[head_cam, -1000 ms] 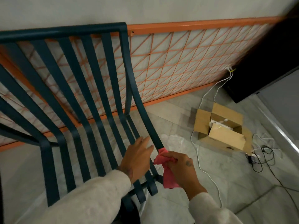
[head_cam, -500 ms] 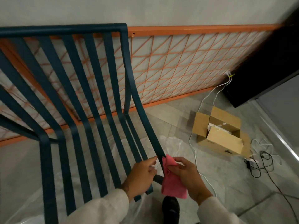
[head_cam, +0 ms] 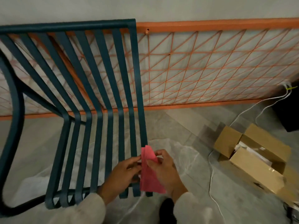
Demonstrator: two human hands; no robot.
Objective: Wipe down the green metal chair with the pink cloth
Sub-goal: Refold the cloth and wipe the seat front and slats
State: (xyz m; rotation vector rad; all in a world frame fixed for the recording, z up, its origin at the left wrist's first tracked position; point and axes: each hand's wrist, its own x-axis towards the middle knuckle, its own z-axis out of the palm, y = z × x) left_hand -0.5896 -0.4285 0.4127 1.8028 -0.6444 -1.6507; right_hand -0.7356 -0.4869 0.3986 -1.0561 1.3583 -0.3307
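Low in the frame, my left hand [head_cam: 123, 172] and right hand [head_cam: 163, 170] both pinch the pink cloth [head_cam: 149, 171] against the green chair [head_cam: 97, 97]'s rightmost slat; most slats look unwiped, I judge.

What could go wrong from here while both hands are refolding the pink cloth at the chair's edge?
1. The pink cloth is pinched only by fingertips of the left hand and right hand; it may drop.
2. Neither hand steadies the green metal chair; a hard wipe might shift it.
3. The white cable nearby could catch a foot.
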